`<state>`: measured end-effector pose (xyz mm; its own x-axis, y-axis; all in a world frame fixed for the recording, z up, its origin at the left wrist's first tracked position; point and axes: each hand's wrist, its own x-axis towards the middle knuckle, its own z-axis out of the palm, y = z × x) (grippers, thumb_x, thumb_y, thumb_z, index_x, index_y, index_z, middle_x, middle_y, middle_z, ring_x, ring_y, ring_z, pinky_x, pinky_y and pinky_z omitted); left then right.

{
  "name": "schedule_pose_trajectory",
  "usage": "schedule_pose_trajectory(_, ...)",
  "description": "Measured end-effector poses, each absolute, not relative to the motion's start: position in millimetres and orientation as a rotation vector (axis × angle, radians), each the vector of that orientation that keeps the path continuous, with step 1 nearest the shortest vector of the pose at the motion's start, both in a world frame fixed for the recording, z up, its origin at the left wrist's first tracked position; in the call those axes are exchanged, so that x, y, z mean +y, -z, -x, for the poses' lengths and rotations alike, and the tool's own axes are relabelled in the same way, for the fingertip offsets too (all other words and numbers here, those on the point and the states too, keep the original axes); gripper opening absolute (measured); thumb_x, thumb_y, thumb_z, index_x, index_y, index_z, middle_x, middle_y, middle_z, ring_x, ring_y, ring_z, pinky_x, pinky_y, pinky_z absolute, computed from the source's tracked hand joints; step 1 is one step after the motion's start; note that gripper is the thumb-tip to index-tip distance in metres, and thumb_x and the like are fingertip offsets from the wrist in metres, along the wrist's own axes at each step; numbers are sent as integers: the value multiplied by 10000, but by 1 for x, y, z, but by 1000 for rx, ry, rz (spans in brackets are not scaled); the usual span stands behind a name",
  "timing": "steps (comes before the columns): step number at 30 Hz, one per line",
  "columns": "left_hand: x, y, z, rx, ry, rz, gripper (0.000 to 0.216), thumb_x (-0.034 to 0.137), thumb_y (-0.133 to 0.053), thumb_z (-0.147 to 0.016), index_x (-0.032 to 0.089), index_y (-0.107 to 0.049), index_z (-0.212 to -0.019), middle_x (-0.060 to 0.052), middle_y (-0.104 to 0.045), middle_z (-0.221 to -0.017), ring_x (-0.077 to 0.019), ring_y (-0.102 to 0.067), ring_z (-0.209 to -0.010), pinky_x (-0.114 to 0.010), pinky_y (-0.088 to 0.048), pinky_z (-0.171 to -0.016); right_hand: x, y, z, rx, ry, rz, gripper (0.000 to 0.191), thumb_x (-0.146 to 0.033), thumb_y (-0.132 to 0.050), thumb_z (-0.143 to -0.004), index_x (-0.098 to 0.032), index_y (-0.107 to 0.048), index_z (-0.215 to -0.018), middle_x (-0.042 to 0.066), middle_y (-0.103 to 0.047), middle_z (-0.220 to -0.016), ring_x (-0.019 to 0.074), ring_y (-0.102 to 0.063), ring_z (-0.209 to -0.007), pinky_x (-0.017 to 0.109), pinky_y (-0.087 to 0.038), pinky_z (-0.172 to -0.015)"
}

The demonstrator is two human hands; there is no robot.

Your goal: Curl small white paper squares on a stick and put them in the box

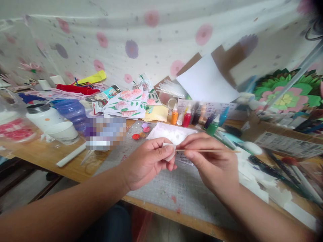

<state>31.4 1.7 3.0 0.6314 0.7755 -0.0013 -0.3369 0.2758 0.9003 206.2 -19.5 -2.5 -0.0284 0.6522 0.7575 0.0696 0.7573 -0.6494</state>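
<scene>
My left hand (148, 161) is closed in a pinch on a small white piece of paper (169, 150) held above a grey cutting mat (171, 188). My right hand (209, 158) is closed on a thin wooden stick (214, 151) that lies level, its left end meeting the white piece. Both hands hover over the near middle of the wooden table (45, 154). Just behind them lies a white tray (174, 132) of crumpled white material.
Small paint bottles (188, 116) stand in a row behind the tray. A white jar (42, 116) and white cup (63, 131) sit at the left. Flower-painted cards (128, 104) lie at the back. Pens and brushes (285, 171) crowd the right side. A paper flower decoration (290, 90) stands far right.
</scene>
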Motion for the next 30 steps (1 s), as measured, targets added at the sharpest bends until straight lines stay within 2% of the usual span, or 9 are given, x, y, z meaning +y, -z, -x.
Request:
schedule_pose_trajectory(13, 2, -2, -32, 490, -794, -1050, 227, 247, -606, -893, 136, -568, -699, 7, -575, -627, -98, -528, -609, -265, -422, -676, -20, 2, -206, -1560, -504, 611, 144, -90, -713, -774, -223, -729, -825, 29, -729, -827, 167, -690, -790, 311, -571, -704)
schedule_pose_trajectory(25, 2, 0, -32, 570, -802, -1168, 209, 285, -684, -820, 134, -585, -716, 26, -580, -611, -91, -524, -582, -272, -426, -675, -17, 3, -206, -1592, -436, 621, 130, -65, -712, -775, -189, -715, -813, 29, -713, -834, 138, -681, -819, 270, -554, -740)
schedule_pose_trajectory(30, 6, -2, -29, 775, -928, -1378, 179, 307, -681, -796, 152, -594, -799, 18, -591, -704, -114, -530, -652, -269, -405, -655, -16, 4, -207, -1610, -410, 641, 131, -66, -708, -784, -190, -717, -826, 22, -714, -827, 130, -675, -819, 258, -547, -733)
